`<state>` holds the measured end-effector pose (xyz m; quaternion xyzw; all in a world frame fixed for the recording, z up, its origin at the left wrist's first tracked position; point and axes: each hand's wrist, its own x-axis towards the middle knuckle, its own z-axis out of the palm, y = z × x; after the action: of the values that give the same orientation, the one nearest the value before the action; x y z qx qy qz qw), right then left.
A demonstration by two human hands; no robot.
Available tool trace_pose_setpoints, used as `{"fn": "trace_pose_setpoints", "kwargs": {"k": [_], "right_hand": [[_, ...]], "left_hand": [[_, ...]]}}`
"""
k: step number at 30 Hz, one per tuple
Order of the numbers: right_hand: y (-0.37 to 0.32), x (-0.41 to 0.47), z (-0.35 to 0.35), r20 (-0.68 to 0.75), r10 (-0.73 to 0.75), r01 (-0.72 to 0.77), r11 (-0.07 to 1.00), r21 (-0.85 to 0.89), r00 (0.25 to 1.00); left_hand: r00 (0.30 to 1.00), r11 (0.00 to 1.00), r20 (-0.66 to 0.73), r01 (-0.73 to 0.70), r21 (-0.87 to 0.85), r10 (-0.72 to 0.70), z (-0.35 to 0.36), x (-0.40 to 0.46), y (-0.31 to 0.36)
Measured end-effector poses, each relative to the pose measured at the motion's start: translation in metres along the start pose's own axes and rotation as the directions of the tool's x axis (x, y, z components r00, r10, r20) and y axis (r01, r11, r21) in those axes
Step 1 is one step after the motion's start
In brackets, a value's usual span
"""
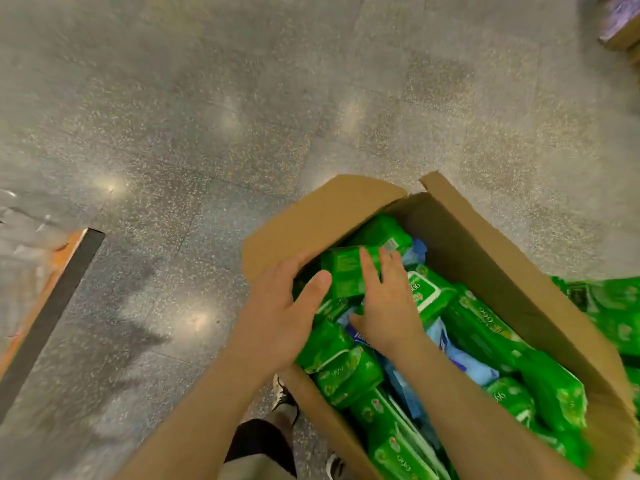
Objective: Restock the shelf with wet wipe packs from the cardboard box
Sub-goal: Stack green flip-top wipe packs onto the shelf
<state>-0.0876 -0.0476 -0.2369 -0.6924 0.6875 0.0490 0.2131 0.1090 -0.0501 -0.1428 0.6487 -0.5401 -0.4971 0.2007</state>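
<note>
Here a green pack (346,275) sits at the far end of the cardboard box (485,244), held between both grips, probably to lift it clear. The left hand (277,306) curls round its near side; the right hand (384,303) presses flat fingers on top.

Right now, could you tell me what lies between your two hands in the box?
A green pack, held between the left hand and right hand over the box; the head view shows it.
</note>
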Motion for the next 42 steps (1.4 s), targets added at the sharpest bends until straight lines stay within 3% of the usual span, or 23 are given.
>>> {"fn": "trace_pose_setpoints", "kwargs": {"k": [6, 9, 12, 14, 15, 16, 18, 19, 20, 22, 24, 28, 32, 35, 42], "right_hand": [[0.002, 0.039, 0.031, -0.110, -0.090, 0.081, 0.993, -0.088, 0.990], [0.011, 0.049, 0.036, -0.178, -0.162, 0.157, 0.987, -0.043, 0.971], [0.015, 0.037, 0.027, -0.203, -0.155, 0.183, 0.975, 0.128, 0.967], [0.015, 0.018, 0.016, -0.155, -0.045, 0.100, 0.925, 0.366, 0.987], [0.012, 0.005, 0.007, -0.093, 0.045, 0.011, 0.851, 0.525, 0.995], [0.006, -0.009, -0.006, -0.006, 0.132, -0.090, 0.707, 0.702, 0.991], [-0.006, -0.037, -0.027, 0.179, 0.209, -0.216, 0.169, 0.962, 0.961], [-0.012, -0.049, -0.034, 0.262, 0.199, -0.249, -0.090, 0.964, 0.944], [-0.016, -0.058, -0.039, 0.327, 0.159, -0.277, -0.274, 0.921, 0.932], [-0.021, -0.073, -0.044, 0.397, 0.061, -0.332, -0.444, 0.833, 0.916], [-0.023, -0.080, -0.047, 0.415, 0.017, -0.348, -0.511, 0.786, 0.910], [-0.020, -0.090, -0.053, 0.450, 0.033, -0.385, -0.466, 0.797, 0.892], [-0.015, -0.095, -0.050, 0.449, 0.113, -0.401, -0.299, 0.866, 0.886], [-0.012, -0.097, -0.046, 0.434, 0.200, -0.412, -0.142, 0.900, 0.878], [0.005, -0.089, -0.036, 0.461, 0.394, -0.515, 0.035, 0.857, 0.795]], "left_hand": [[1.000, 0.999, -0.013, 0.026, -0.044, -0.026, -0.009, 0.002, -0.016], [0.999, 0.995, -0.014, 0.043, -0.091, -0.045, -0.011, 0.004, -0.016], [0.998, 0.989, -0.020, 0.051, -0.139, -0.054, -0.013, 0.004, -0.014], [0.999, 0.983, -0.030, 0.040, -0.177, -0.046, -0.012, 0.004, -0.009], [0.998, 0.979, -0.040, 0.032, -0.200, -0.041, -0.010, 0.003, -0.007], [0.998, 0.974, -0.053, 0.023, -0.226, -0.036, -0.008, 0.003, -0.004], [0.998, 0.968, -0.063, 0.010, -0.249, -0.026, -0.002, 0.001, 0.002], [0.998, 0.968, -0.054, 0.008, -0.250, -0.022, 0.002, 0.001, 0.005], [0.999, 0.967, -0.041, 0.009, -0.253, -0.020, 0.007, 0.000, 0.008], [0.999, 0.960, 0.005, 0.036, -0.276, -0.036, 0.017, 0.001, 0.014], [0.991, 0.944, 0.109, 0.111, -0.311, -0.080, 0.027, 0.000, 0.021], [0.930, 0.807, 0.340, 0.304, -0.505, -0.138, 0.045, -0.005, 0.026], [0.881, 0.613, 0.445, 0.444, -0.654, -0.163, 0.057, -0.007, 0.016], [0.875, 0.578, 0.434, 0.472, -0.665, -0.215, 0.062, -0.008, 0.004], [0.894, 0.589, 0.370, 0.444, -0.675, -0.251, 0.057, -0.005, -0.001]]}}
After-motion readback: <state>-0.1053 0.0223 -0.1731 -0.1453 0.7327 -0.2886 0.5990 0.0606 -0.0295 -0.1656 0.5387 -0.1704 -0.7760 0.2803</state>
